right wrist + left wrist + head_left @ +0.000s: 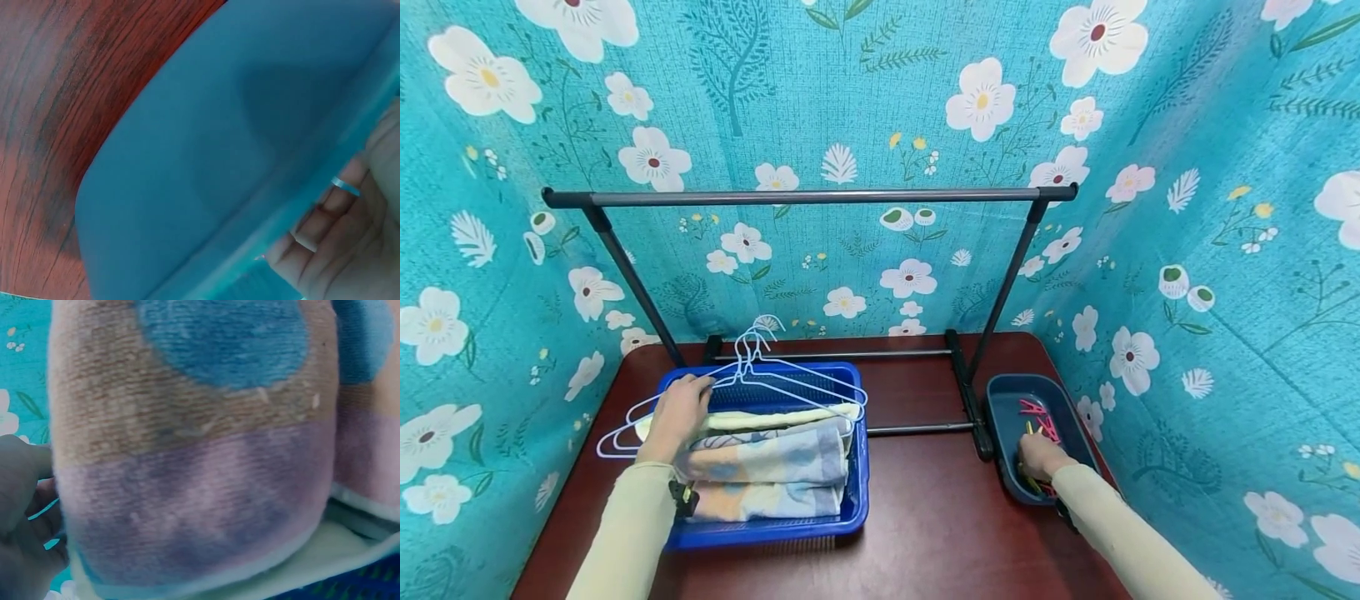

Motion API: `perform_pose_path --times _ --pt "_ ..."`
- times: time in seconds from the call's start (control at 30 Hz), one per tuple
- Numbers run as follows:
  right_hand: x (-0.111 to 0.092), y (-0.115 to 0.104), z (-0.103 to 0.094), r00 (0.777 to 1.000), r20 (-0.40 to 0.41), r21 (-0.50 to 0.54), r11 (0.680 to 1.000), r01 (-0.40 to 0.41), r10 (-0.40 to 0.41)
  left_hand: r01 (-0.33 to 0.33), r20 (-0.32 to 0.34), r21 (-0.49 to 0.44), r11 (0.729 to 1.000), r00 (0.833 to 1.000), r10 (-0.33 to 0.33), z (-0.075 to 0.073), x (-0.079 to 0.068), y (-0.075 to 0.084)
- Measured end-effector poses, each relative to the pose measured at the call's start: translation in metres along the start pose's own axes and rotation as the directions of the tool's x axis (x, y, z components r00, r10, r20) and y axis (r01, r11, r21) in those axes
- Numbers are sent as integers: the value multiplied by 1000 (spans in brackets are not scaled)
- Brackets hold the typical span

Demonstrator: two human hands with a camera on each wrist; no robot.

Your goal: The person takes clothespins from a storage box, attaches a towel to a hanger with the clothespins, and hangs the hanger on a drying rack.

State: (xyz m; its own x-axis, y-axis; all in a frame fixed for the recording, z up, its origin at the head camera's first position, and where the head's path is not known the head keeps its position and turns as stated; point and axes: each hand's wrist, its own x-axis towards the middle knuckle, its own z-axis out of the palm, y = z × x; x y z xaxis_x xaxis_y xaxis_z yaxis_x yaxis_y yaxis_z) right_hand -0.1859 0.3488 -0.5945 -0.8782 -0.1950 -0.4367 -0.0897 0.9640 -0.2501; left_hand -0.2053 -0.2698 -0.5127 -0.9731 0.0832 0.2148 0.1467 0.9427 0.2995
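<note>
If L hand (681, 410), gripping hangers (742, 372), slackens, they'd prob. slip; R hand (1041, 457) is among pegs (1048, 428), can't tell if holding any.

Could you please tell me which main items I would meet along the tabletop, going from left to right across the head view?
Blue basket → the rack's right foot → dark tray.

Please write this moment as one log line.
left hand: at hangers, above blue basket; right hand: in dark tray, at clothespins; grips: unclear
</note>
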Motion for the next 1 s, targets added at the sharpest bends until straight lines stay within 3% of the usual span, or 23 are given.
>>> perform_pose_path --times 0.27,0.6,0.77,1.0 --pt "-1 4 -3 1000 -31 -9 1000 -2 2 -15 -52 -49 999 999 13 5 1 -5" --pt "1 8 -2 996 -47 37 997 -70 72 -28 -189 -64 998 982 15 8 1 -2" --pt "1 10 0 994 -54 84 992 -91 96 -3 -191 -58 998 982 -8 9 0 -3" --pt "-3 8 -1 994 -84 144 988 -52 65 2 -173 -71 997 985 -14 9 -1 -2"
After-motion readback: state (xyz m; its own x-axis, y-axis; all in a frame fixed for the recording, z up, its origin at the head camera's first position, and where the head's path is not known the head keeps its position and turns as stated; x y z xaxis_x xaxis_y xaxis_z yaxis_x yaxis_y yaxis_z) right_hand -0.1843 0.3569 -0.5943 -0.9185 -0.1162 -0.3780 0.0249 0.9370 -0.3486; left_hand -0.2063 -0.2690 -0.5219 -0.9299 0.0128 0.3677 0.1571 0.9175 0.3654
